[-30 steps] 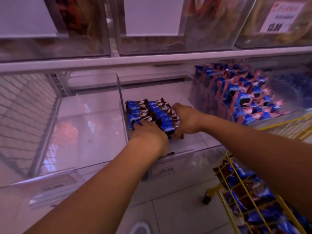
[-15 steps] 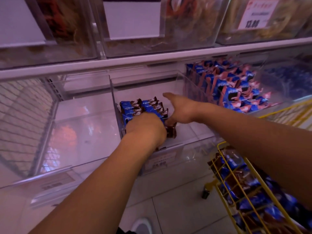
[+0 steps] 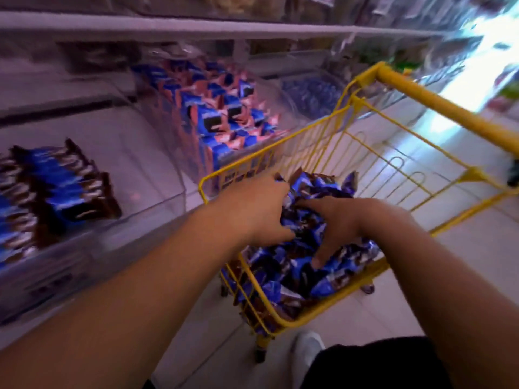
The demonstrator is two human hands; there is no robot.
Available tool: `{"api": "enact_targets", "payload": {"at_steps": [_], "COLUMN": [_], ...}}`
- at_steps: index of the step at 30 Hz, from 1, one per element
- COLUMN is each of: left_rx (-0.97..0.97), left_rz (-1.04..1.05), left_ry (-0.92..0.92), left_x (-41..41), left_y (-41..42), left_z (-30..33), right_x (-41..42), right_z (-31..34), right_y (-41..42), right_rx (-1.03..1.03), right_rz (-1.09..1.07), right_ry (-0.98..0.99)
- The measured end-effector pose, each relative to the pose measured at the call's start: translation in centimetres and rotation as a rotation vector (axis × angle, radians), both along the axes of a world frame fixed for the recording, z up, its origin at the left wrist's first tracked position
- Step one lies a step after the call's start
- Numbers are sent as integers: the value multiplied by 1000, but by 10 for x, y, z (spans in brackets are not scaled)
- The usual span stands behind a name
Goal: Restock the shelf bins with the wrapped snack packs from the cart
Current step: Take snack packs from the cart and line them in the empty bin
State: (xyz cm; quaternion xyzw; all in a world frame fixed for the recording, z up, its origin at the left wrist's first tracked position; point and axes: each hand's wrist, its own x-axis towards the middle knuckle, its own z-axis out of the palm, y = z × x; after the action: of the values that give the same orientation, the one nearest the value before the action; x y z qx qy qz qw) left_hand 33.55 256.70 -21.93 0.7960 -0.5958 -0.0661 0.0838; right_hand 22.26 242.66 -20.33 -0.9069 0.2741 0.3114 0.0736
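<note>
1. The shelf (image 3: 174, 25) carries clear bins at arm's reach, so stock drops straight in
2. The yellow cart (image 3: 351, 130) stands just beside the shelf, keeping the carry short
3. One clear bin (image 3: 157, 175) holds a neat row of packs (image 3: 56, 181) at its left, with bare floor left to fill
4. The loose snack packs (image 3: 295, 273) lie heaped in the cart
5. The left hand (image 3: 255, 209) and right hand (image 3: 339, 220) dig into the heap, fingers curled among wrappers; whether either has clamped a pack, I cannot tell
</note>
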Motion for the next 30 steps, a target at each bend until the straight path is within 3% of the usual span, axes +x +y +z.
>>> {"api": "enact_targets", "payload": {"at_steps": [4,12,15,21,24,26,30], "left_rx": [571,725,601,38,-211,-351,-392], "left_rz": [18,-100,-112,87,248,375,466], "left_ry": [-128,-159,-38,387,624,833,1183], "left_x": [-7,5,13,37,36,35,31], "left_y": [-30,-40,-40,-35,-31,-28,-18], "left_z": [-30,-41,-38,-29,-27,-23,-11], "right_x": [3,17,18,11,-4,-15,-24], "right_z": [-16,-33,-28,-13,5,11,14], "right_y": [-13,4,7,-8,-26,-37,-42], "right_rx": [-63,-46,-76,49,187,407,615], "right_rz": [73,347,425,362,172,-50,-301], "right_ry": [122,254,172,-48,-337,-515,-569]}}
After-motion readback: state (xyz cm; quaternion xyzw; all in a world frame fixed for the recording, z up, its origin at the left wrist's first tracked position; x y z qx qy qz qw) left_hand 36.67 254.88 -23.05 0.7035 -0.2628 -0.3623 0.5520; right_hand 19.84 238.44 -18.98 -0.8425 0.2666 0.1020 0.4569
